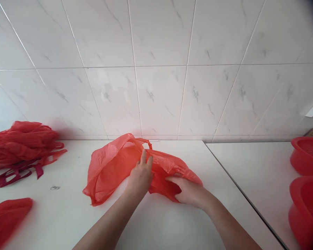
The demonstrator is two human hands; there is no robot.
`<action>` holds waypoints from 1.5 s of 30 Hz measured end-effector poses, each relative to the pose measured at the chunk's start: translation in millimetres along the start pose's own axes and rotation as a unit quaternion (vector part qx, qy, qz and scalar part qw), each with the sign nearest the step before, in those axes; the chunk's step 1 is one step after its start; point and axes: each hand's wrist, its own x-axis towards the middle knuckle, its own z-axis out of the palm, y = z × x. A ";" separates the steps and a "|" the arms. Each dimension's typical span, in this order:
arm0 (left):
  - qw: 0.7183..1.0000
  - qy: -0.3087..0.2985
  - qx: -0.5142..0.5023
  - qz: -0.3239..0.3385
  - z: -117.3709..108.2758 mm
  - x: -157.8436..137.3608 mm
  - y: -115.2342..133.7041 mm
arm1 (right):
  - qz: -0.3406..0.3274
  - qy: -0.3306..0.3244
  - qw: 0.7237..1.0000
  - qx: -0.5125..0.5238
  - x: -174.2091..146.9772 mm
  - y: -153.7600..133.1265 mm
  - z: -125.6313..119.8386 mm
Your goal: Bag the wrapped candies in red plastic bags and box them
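A thin red plastic bag (112, 166) lies spread and crumpled on the white tabletop in front of me, its mouth gaping on the left side. My left hand (141, 175) rests against the bag's middle near a handle loop, with its visible fingers stretched out and apart. My right hand (189, 191) reaches into a fold on the bag's right side. Its thumb and fingers are spread, and red film drapes over the back of the hand. Some fingertips of both hands are hidden by the film.
A heap of red plastic bags (23, 144) sits at the back left, with dark red straps (18, 175) beside it. Another red item (9, 218) lies at the front left. Two red plastic baskets (306, 163) stand at the right, beyond a table seam. A tiled wall (161, 93) rises behind.
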 end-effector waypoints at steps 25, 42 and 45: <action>0.961 -0.135 -0.163 0.175 -16.2 -9.2 13.0 | 0.102 0.206 0.972 -0.052 -4.0 12.0 -35.4; 0.977 0.102 -0.137 0.126 -5.8 5.8 -9.2 | 0.076 0.174 0.962 0.196 9.6 27.1 -37.2; 0.941 0.216 -0.168 0.200 -13.4 -5.7 1.0 | 0.039 0.200 0.956 0.213 -3.1 7.5 -43.6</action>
